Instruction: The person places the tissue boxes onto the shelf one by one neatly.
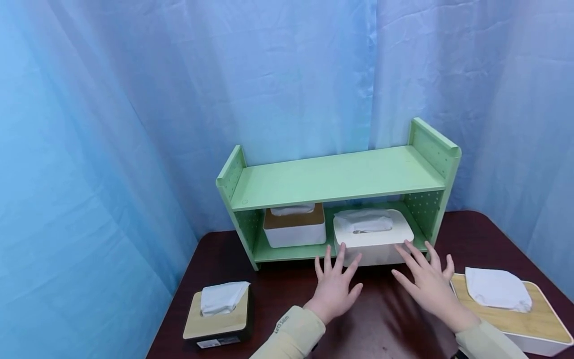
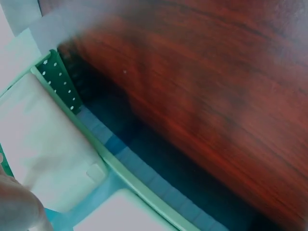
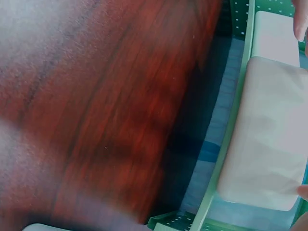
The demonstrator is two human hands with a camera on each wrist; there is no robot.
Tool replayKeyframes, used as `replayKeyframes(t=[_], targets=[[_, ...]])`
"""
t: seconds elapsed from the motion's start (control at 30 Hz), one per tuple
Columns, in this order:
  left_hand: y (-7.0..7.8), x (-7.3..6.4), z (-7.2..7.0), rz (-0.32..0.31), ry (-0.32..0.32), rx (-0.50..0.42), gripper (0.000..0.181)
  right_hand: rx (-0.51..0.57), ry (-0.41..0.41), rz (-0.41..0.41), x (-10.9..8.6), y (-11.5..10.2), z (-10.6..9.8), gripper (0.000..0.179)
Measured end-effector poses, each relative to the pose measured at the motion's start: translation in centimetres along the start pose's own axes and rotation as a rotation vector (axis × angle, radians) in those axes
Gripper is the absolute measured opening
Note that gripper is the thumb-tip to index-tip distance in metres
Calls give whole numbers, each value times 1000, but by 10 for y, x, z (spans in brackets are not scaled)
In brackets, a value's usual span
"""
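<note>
A white tissue box [image 1: 377, 253] with a tissue on top sits on the lower tier of a green shelf [image 1: 332, 175], right of centre. Just in front of its left part is my left hand [image 1: 334, 290], fingers spread and holding nothing. My right hand [image 1: 431, 286] spreads its fingers by the box's right front corner, also with nothing gripped. Fingertips of both hands overlap the box's front in the head view. The right wrist view shows the white box [image 3: 264, 137] from its front side, with parts of fingers at the frame's right edge.
Left on the lower tier stands a white tissue box with a brown lid [image 1: 295, 234]. A black tissue box with a wooden lid [image 1: 211, 321] lies at the table's left, and a white one with a wooden lid [image 1: 538, 319] at its right. A blue curtain [image 1: 296, 80] hangs behind.
</note>
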State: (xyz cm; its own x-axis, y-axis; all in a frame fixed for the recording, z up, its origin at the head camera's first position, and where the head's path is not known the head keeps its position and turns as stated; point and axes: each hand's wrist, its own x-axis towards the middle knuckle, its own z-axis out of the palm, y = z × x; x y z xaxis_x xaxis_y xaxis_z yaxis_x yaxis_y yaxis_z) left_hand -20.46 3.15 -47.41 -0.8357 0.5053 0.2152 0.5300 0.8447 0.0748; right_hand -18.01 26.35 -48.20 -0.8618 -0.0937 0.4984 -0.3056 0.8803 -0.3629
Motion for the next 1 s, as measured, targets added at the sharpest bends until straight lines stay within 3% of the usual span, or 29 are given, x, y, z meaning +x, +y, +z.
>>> replayKeyframes(t=[0.4,1.0], targets=[[-10,18,-5,-14,-24,64,62,-51,-26,4,14,4,0,59],[-14,36,-7,-36,-76,67,62,-64,-81,13,31,12,6,61]])
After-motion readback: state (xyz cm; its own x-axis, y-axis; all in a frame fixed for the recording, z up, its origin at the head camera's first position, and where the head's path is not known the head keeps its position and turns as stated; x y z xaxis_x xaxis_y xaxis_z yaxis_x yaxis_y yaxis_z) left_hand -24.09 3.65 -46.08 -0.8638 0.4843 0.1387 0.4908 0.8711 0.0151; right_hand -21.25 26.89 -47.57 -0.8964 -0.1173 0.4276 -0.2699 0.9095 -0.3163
